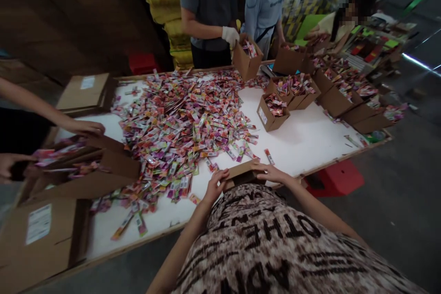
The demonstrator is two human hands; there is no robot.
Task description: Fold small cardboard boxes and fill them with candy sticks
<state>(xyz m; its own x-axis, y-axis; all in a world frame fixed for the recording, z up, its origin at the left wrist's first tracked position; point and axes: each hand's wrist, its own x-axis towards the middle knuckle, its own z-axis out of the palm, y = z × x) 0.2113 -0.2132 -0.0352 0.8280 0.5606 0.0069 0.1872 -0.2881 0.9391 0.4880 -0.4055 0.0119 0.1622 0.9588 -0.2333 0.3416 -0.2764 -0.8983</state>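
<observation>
Close against my body, at the near edge of the table, is a small brown cardboard box (240, 169). My left hand (216, 185) grips its left side, fingers curled at the rim. On the opposite side my right hand (270, 172) holds the rim with bent fingers. The box's lower part and most of its inside are hidden by my patterned shirt. Just beyond it, a large pile of colourful small packets (186, 121) spreads over the white tabletop (303, 140). A single packet (269, 156) lies beside my right hand.
Filled boxes (272, 119) stand on the right half, with more along the right end (344, 96). A co-worker's hand (82, 126) is over an open box (113, 170) at left. Opposite, a gloved hand (230, 36) holds a packet-filled box (247, 62). A red stool (339, 178) stands below.
</observation>
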